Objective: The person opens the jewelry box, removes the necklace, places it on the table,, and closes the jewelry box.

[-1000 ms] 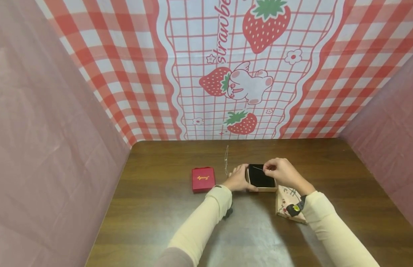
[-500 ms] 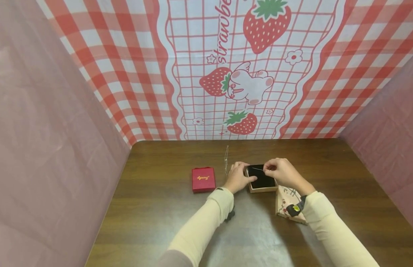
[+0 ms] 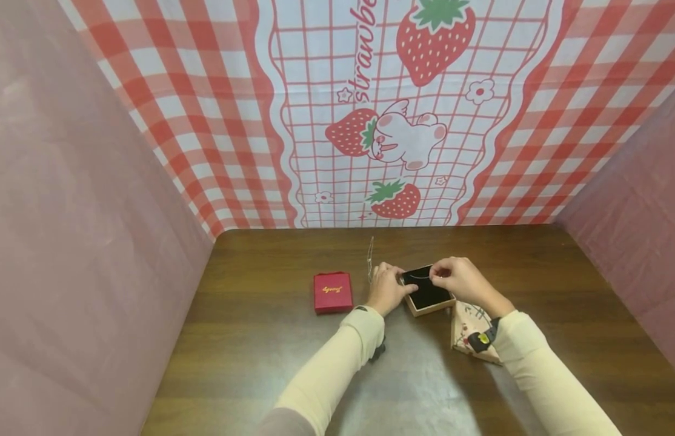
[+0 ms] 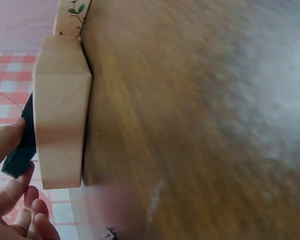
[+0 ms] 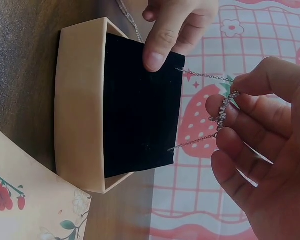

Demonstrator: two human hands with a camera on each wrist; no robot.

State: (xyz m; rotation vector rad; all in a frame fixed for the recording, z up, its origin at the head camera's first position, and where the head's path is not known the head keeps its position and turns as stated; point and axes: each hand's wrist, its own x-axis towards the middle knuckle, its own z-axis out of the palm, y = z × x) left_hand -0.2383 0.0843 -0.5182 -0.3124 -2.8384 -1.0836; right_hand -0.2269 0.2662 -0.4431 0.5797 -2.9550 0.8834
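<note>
Turned askew compared with a second earlier, the open box [image 3: 426, 310] sits in the head view, the left hand [image 3: 386, 292] laying its thumb over the black pad [image 3: 432, 295]. Left-wrist view: that hand pinches the pad, which juts from the box. Right-wrist view: the right hand [image 5: 277, 162] pinches the silver chain [image 5: 222, 109] before the pad; pulling too hard could tug its strands loose, while a slipping pad could tangle them.
</note>
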